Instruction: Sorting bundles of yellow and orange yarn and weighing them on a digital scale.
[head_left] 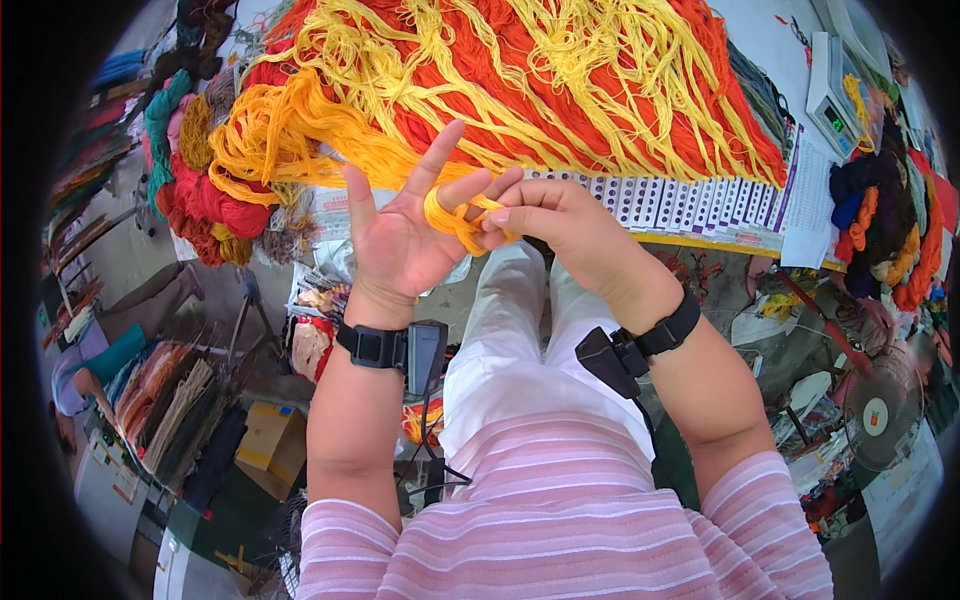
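My left hand (392, 240) is palm up, its thumb and forefinger spread apart. Orange-yellow yarn (455, 222) is looped round its other fingers, which are partly bent. At the tips of those fingers, my right hand (560, 215) pinches the looped strands between thumb and forefinger. Just beyond the left hand lies a loose orange-yellow skein (265, 135) at the table's near left edge; whether it joins the looped yarn is hidden behind the hand. A broad spread of red yarn (600, 110) crossed by pale yellow strands (500, 95) covers the table's middle.
White cards with dark dots (690, 203) line the table's near edge. A digital scale (836, 105) stands at the far right. Coloured skeins are heaped at left (230, 210) and right (900, 220). A fan (880, 415) stands low on the right, a cardboard box (272, 448) low left.
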